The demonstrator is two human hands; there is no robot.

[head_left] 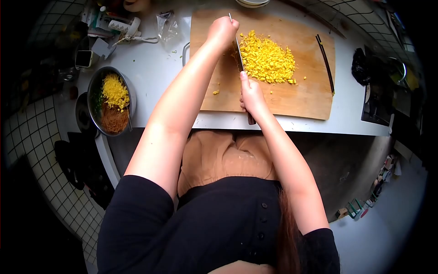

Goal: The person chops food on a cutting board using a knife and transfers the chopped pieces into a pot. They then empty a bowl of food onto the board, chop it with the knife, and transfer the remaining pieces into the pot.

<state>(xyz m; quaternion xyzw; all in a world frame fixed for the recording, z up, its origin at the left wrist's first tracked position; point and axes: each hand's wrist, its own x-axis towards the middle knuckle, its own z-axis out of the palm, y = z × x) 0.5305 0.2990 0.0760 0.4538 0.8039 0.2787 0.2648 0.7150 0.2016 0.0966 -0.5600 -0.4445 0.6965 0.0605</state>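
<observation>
A kitchen knife [239,55] stands edge down on the wooden cutting board [287,102], its blade along the left side of a heap of chopped yellow food [269,59] that looks like cooked egg. My right hand [252,95] is wrapped around the dark handle, which pokes out below the fist near the board's front edge. At the far end, my left hand [222,33] is closed at the blade's tip, fingers curled against it. A few yellow crumbs lie apart from the heap.
A metal bowl [112,71] at the left holds yellow bits, brown shreds and chopped greens, with a utensil leaning inside. Dark chopsticks [325,64] lie on the board's right side. A clear plastic bag [168,29] and a white corded device [123,26] are at the back left.
</observation>
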